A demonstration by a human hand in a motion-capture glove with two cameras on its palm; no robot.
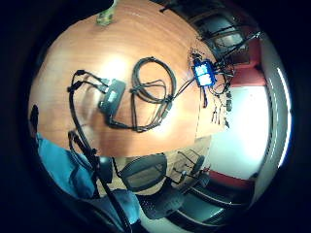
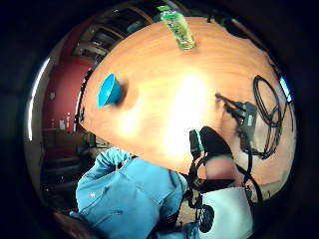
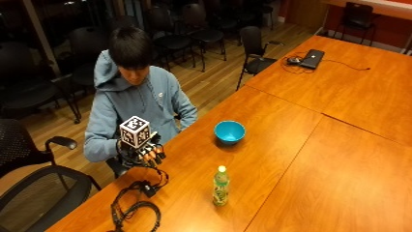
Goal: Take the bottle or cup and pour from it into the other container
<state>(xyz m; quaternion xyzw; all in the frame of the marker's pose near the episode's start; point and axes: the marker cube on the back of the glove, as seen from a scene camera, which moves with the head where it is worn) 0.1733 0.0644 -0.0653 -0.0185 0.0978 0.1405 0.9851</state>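
Upright on the wooden surface [image 3: 309,159] stands the green bottle [image 3: 221,186], its yellow-green cap on and its label wrapped round the body. Beyond the bottle, toward the far side of the surface, sits the blue bowl [image 3: 229,131], mouth up — the two are well apart, with bare wood between them. In the thumb-side palm view the same pair shows again, the bottle [image 2: 180,28] at the far rim of the surface and the bowl [image 2: 109,90] nearer the person's edge.

The gloved right hand [image 3: 145,153] hangs above the near edge of the surface, on the person's side of the bottle and clear of it, touching neither container; its fingers point downward, loosely curled, and hold nothing. Just below the hand lies a small black box [image 1: 112,95] with coiled black cables [image 1: 153,92] beside it. The person in a grey-blue hooded top [image 3: 132,104] sits at the edge, behind the hand.
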